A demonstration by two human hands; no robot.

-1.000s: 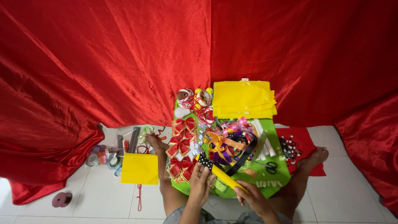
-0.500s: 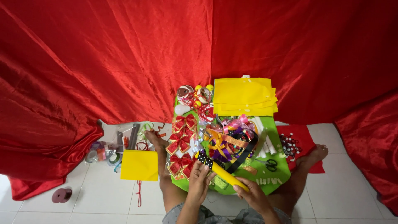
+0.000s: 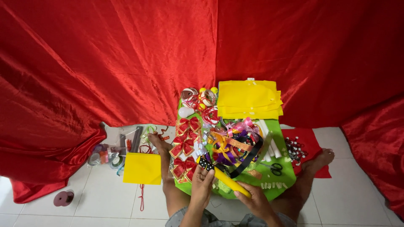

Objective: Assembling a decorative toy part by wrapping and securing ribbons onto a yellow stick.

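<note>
Head view: both hands work at the green board's near edge. The left hand pinches a black dotted ribbon; the right hand is clamped on a yellow strip. Bows, ribbons and scissors crowd the board; bare tiled floor opens left.

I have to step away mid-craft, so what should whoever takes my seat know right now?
Left hand: grips the upper end of the yellow roll, by a black dotted ribbon.
Right hand: holds the roll's lower end.
The roll lies slanted over the near edge of the green board.
Scissors lie untouched on the board; red bows sit left; yellow sheets at the far end.
Done or left: cannot tell.
</note>
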